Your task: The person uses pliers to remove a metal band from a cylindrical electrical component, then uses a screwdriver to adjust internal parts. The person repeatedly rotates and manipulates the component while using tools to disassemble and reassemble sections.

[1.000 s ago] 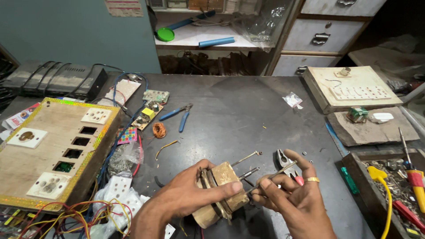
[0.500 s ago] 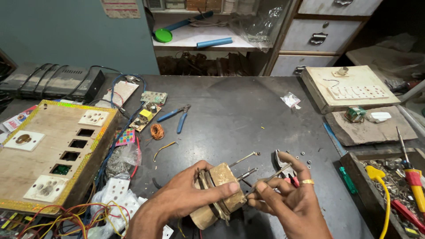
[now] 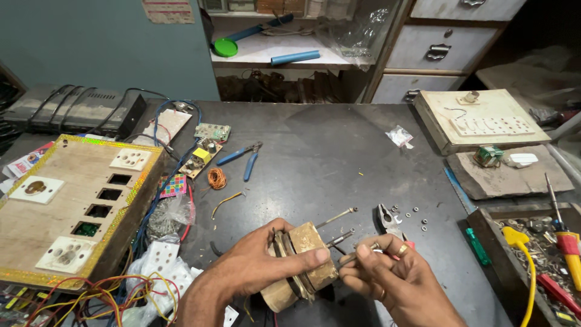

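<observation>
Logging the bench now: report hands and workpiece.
Left hand grips transformer. Right hand pinches a long bolt at it. Pliers lie beside right hand.

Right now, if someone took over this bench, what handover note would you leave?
Left hand: grip closed round the tan transformer, held just above the dark table.
Right hand: fingertips pinch a long bolt at the transformer's side.
Two more bolts stick out of the core toward the pliers.
Loose nuts lie beside the pliers.
Done: bolts sit in the core.
Left: no nuts visible on the bolt ends.
</observation>
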